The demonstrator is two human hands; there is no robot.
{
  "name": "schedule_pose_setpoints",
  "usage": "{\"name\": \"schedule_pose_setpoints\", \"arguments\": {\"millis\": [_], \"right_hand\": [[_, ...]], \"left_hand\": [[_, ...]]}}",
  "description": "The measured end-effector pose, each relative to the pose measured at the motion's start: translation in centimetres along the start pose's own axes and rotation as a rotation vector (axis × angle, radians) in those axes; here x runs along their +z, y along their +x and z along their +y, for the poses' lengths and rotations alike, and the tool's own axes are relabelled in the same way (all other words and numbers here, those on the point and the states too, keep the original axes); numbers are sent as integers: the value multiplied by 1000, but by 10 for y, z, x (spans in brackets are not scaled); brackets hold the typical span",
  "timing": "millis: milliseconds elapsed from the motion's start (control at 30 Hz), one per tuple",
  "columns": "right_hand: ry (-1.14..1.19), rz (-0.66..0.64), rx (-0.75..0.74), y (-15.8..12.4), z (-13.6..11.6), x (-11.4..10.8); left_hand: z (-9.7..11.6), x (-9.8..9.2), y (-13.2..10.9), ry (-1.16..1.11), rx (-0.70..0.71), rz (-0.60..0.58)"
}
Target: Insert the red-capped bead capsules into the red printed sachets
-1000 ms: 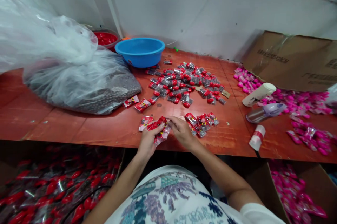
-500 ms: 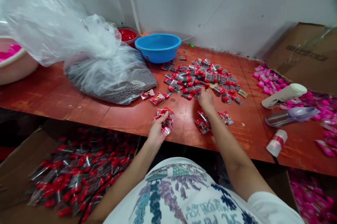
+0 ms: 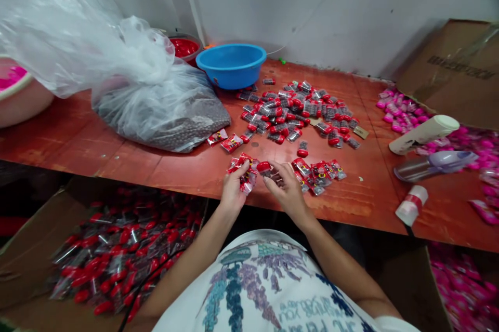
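My left hand (image 3: pixel 233 190) is closed on a bunch of small red packets (image 3: pixel 245 173) at the near edge of the red-brown table (image 3: pixel 117 155). My right hand (image 3: pixel 286 189) is right beside it, its fingertips pinched on a small red-capped piece (image 3: pixel 264 167) brought up against the bunch. A short row of red packets (image 3: pixel 317 172) lies just right of my right hand. Farther back lies a spread pile of small clear bags with red caps (image 3: pixel 300 111).
A big clear plastic sack of dark beads (image 3: pixel 156 108) lies at left, a blue bowl (image 3: pixel 232 64) and a red-filled bowl (image 3: pixel 184 47) behind it. Pink packets (image 3: pixel 401 116), bottles (image 3: pixel 423 134) and a cardboard box (image 3: pixel 456 72) are at right. A box of red-capped bags (image 3: pixel 117 254) sits below left.
My right hand reached out to the far pile, then came back to the left hand with a red-capped piece. The left hand kept its bunch of packets. The view shifted left.
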State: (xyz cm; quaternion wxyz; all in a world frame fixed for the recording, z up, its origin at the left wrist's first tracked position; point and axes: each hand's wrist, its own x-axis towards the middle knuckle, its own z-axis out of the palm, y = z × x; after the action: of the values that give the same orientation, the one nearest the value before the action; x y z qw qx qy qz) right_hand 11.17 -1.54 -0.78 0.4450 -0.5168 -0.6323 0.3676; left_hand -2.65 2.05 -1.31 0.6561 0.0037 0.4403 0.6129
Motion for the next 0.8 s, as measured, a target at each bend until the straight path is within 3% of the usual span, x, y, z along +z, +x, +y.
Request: {"name": "schedule_pose_setpoints", "arguments": {"millis": [200,633,800], "right_hand": [[-7,61,9,-1,4,1],[27,66,25,-3,2,3],[118,31,62,-4,2,9]], "left_hand": [[-1,-1,-5,44,87,-28],[2,-1,-8,64,70,-7],[0,-3,-11,136,158,-94]]}}
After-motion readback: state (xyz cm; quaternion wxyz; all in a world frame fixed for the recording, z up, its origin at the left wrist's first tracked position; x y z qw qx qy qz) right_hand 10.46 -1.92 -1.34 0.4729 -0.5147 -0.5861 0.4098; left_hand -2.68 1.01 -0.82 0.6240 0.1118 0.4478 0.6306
